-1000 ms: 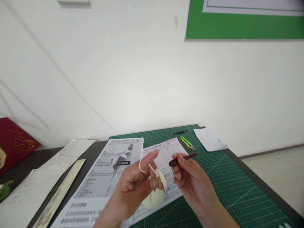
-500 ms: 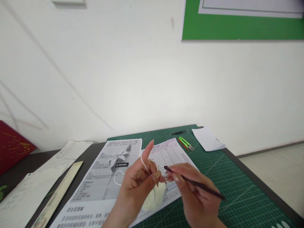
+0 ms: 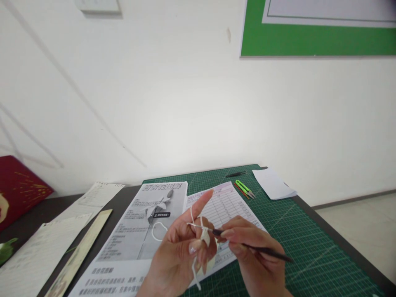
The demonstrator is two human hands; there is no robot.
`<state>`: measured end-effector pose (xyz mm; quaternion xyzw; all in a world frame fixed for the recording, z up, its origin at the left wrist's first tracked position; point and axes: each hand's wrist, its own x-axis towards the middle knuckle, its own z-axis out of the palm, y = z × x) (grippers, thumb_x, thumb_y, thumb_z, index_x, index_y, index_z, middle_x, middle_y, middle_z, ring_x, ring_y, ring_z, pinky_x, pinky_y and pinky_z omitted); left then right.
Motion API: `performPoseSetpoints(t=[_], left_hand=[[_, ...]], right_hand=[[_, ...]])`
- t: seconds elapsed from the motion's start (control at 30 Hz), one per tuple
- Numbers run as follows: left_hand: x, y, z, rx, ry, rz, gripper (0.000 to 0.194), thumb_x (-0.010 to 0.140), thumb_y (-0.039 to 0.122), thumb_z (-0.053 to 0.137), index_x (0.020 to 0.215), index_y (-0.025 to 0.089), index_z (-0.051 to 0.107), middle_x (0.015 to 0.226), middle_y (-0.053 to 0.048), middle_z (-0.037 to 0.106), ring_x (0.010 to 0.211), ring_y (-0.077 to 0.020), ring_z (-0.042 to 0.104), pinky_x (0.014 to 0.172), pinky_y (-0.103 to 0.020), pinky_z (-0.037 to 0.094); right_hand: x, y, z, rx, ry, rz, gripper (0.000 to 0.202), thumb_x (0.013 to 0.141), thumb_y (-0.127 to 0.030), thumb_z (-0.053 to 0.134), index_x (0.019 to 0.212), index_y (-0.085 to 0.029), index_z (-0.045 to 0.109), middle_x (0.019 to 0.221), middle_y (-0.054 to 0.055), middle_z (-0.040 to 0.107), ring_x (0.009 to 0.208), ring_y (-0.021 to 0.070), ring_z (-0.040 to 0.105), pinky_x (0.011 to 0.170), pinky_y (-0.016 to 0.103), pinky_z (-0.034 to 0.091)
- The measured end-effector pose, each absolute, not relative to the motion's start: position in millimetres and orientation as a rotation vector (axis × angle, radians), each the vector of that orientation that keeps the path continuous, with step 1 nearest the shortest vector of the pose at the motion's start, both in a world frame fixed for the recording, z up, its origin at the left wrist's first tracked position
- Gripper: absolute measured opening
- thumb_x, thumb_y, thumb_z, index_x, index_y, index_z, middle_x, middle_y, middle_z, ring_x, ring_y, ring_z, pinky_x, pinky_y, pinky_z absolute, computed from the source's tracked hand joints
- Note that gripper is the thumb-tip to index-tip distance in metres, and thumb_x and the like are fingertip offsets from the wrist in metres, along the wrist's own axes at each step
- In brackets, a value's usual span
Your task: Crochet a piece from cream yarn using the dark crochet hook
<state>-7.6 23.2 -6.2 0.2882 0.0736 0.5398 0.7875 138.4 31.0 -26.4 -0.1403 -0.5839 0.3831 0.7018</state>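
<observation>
A small piece of white crochet work [image 3: 205, 235] is pinched between the thumb and fingers of my left hand [image 3: 182, 251]. My left index finger points up, with white yarn [image 3: 192, 213] looped around it. My right hand [image 3: 256, 251] grips a dark-handled crochet hook [image 3: 266, 251] like a pencil. The hook's thin metal shaft reaches left past the top of the work, its tip by the yarn at my index finger. A short yarn tail [image 3: 195, 274] hangs below my left fingers. Pale yarn behind that hand is mostly hidden.
Under my hands lie a printed pattern sheet [image 3: 123, 247] and a form with a grid [image 3: 222, 202] on a green cutting mat [image 3: 297, 239]. Green thread snips [image 3: 244, 188], tweezers [image 3: 236, 174] and white paper [image 3: 274, 183] sit farther back. At left are handwritten sheets [image 3: 40, 251] and a ruler [image 3: 82, 251].
My left hand has turned, bringing the crochet work and the yarn tail into view. The hook's shaft now extends across the work toward my left index finger, which leans farther right.
</observation>
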Motion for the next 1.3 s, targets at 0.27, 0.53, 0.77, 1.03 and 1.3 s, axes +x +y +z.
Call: performPoseSetpoints(t=[0.27,0.53,0.77,1.03,1.3], left_hand=[[-14.8,27.0,-9.6,0.731,0.101,1.164,0.066,0.074,0.010,0.068,0.137,0.013,0.049,0.060,0.005,0.043,0.054,-0.0079,0.036,0.055,-0.017,0.040],[-14.0,27.6,-14.2,0.784,0.005,1.155,0.065,0.076,0.013,0.063,0.139,0.012,0.046,0.058,0.005,0.041,0.048,-0.0076,0.032,0.048,-0.016,0.037],[-12.3,26.1,-8.6,0.815,-0.041,1.138,0.061,0.077,0.013,0.061,0.137,0.013,0.050,0.053,0.007,0.035,0.044,-0.0080,0.028,0.042,-0.018,0.031],[-13.8,25.4,-7.3,0.802,-0.015,1.120,0.059,0.075,0.015,0.065,0.133,0.012,0.054,0.051,0.008,0.034,0.042,-0.0074,0.027,0.041,-0.017,0.032],[-14.4,25.5,-8.0,0.865,0.085,1.135,0.047,0.074,0.019,0.070,0.120,0.017,0.066,0.051,0.006,0.033,0.047,-0.0075,0.030,0.042,-0.016,0.033]], right_hand=[[141.4,33.5,-30.7,-0.275,-1.028,1.276,0.010,0.083,-0.023,0.069,0.091,-0.025,0.076,0.079,0.001,0.071,0.072,0.0136,0.066,0.068,0.025,0.053],[144.5,34.8,-31.4,-0.255,-1.007,1.351,0.008,0.084,-0.024,0.069,0.089,-0.024,0.075,0.076,0.000,0.070,0.070,0.0117,0.065,0.066,0.024,0.051],[147.3,37.0,-31.3,-0.229,-1.063,1.357,0.009,0.086,-0.025,0.067,0.090,-0.024,0.074,0.077,0.000,0.068,0.070,0.0125,0.064,0.066,0.025,0.050],[150.1,38.9,-25.7,-0.204,-1.115,1.267,0.007,0.084,-0.025,0.068,0.085,-0.023,0.075,0.074,0.002,0.070,0.071,0.0148,0.061,0.065,0.027,0.050],[144.8,40.4,-19.4,-0.296,-0.714,1.714,0.011,0.076,-0.028,0.077,0.075,-0.017,0.074,0.060,0.000,0.069,0.050,0.0082,0.063,0.051,0.015,0.054]])
